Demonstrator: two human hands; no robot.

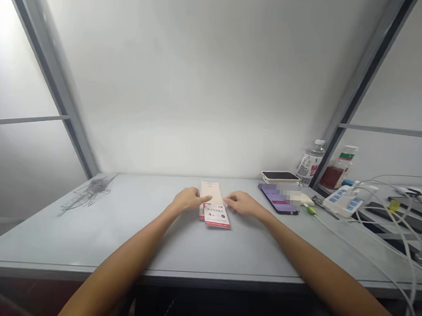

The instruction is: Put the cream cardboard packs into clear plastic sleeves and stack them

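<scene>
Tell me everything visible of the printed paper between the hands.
The printed paper looks like thin card: pale, dark print including a 4, red near edge. A second red-edged layer shows beneath, offset; separate or folded, I cannot tell. It seems flat on the desk, lengthwise front to back. The thumb of the left hand overlaps it; the right hand is at its right edge, contact unclear.

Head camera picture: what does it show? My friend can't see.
A left hand rests its thumb on overlapping printed papers on a grey table, a right hand at their edge. Farther right are a phone, bottles and a power strip.
</scene>
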